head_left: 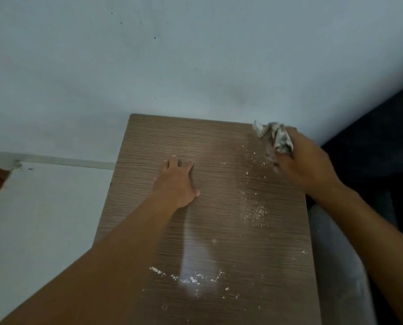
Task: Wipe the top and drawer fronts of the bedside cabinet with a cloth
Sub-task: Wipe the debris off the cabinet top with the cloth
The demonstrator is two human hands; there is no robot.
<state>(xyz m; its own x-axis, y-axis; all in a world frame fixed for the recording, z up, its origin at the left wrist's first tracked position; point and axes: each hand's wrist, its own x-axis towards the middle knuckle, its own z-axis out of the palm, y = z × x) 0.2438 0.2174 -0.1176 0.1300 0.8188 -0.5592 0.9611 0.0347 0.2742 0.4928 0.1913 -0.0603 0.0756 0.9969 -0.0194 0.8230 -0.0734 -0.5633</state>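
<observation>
Left hand (177,181) lies flat, fingers straight, on cabinet top (149,141). Right hand (306,160) grips crumpled cloth (279,139) at far right corner. White crumbs (256,213) scattered on top.

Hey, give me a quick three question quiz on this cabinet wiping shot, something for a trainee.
1. True or false: the left hand lies flat on the cabinet top.
2. Where is the cloth? A) at the far right corner, gripped by the right hand; B) at the near edge; C) on the floor.
3. Fill in: white ___ lie scattered on the top.
Key: 1 true; 2 A; 3 crumbs.
</observation>
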